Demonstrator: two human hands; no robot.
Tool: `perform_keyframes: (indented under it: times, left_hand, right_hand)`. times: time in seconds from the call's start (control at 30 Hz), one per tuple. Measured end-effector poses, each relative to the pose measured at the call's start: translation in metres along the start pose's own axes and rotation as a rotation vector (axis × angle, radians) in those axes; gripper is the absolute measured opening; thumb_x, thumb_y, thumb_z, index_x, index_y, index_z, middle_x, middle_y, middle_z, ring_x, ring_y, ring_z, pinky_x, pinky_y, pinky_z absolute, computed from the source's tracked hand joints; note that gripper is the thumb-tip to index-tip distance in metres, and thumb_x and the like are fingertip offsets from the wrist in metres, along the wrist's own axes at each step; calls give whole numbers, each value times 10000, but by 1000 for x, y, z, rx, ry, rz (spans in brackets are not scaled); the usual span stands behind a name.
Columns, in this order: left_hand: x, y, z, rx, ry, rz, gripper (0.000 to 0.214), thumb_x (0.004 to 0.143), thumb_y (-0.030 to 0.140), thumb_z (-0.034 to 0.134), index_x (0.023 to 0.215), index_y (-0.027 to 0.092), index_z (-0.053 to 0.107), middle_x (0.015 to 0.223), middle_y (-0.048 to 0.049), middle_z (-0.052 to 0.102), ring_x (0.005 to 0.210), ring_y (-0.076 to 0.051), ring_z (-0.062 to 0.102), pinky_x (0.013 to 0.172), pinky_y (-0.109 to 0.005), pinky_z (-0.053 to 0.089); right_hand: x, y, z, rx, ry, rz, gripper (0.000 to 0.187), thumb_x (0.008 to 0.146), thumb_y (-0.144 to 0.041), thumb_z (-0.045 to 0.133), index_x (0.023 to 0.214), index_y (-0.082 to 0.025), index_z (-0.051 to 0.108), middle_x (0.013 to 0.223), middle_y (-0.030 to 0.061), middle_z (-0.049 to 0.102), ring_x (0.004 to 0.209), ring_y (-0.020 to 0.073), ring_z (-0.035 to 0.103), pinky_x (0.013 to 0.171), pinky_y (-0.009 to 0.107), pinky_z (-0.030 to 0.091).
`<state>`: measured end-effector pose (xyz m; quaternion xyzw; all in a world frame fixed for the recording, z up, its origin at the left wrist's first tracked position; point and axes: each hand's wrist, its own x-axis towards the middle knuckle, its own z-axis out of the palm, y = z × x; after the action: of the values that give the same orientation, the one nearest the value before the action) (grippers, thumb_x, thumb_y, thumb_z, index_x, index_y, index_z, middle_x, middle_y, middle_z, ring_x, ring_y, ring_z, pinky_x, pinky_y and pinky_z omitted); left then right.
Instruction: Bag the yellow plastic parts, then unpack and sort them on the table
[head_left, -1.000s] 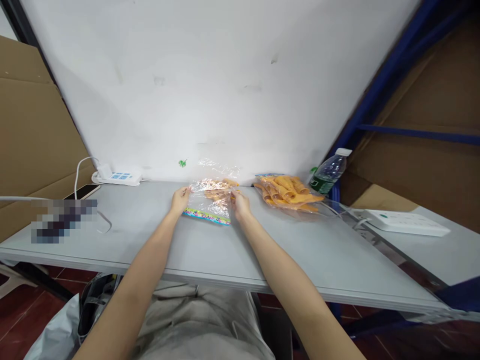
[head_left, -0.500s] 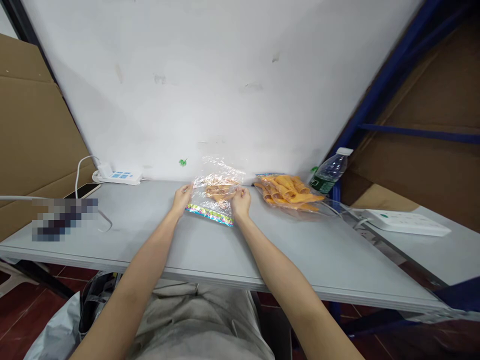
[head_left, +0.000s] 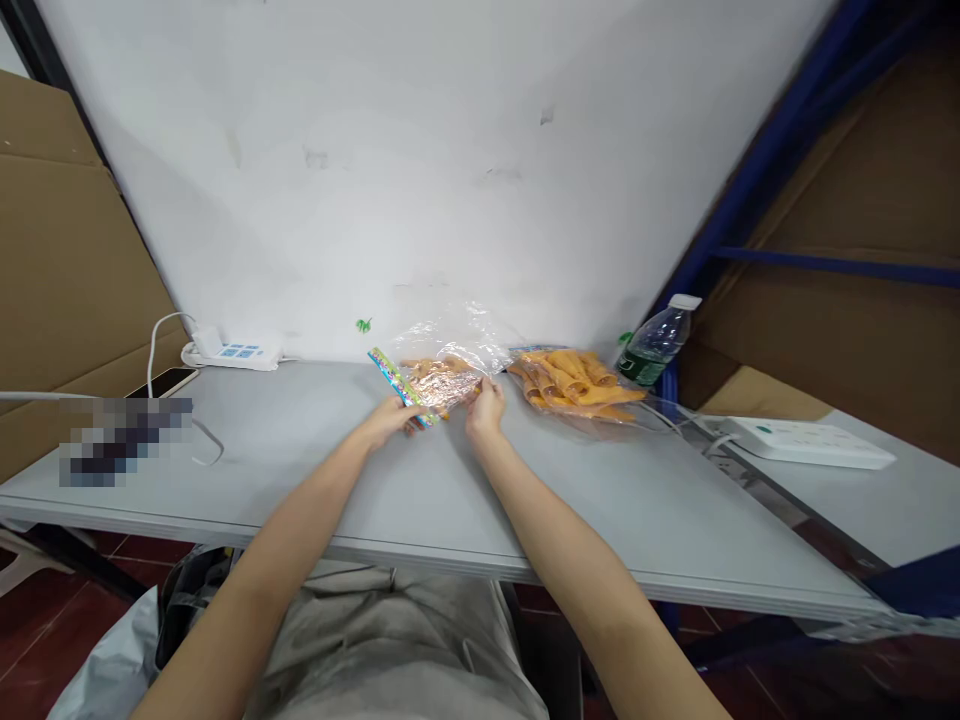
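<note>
Here, two hands [head_left: 386,420] [head_left: 486,408] hold one bag [head_left: 444,380].

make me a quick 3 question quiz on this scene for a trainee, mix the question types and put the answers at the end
1. Multiple choice: What grips the patterned strip along the edge of the clear plastic bag?
a) the right hand
b) the left hand
c) neither hand

2. True or false: The other bag of orange cone-shaped pieces lies to the right of the right hand.

3. Fill in the blank: The plastic bottle with a green label has a ____ cap.

Key: 1. b; 2. true; 3. white.
</note>
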<state>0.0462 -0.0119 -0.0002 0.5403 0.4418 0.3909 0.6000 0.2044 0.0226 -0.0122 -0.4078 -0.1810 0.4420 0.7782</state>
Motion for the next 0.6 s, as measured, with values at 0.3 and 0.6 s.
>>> perform_keyframes:
  times: [0.3, 0.6]
  left_hand:
    - [7, 6, -21, -393, 146, 46, 311, 873, 470, 579, 872, 160, 598, 793, -58, 677, 696, -149, 651, 587, -245, 494]
    - [19, 2, -46, -406, 562, 3, 213, 902, 367, 534, 1026, 194, 523, 905, -61, 698, 678, -116, 648, 590, -210, 465]
  right_hand:
    - [13, -8, -8, 48, -45, 50, 113, 799, -254, 556, 732, -243, 466, 661, -43, 649, 631, 145, 691, 558, 260, 560]
    - [17, -28, -14, 51, -167, 119, 152, 781, -272, 515, 649, -242, 447, 582, -26, 604, 719, 204, 711, 639, 321, 576]
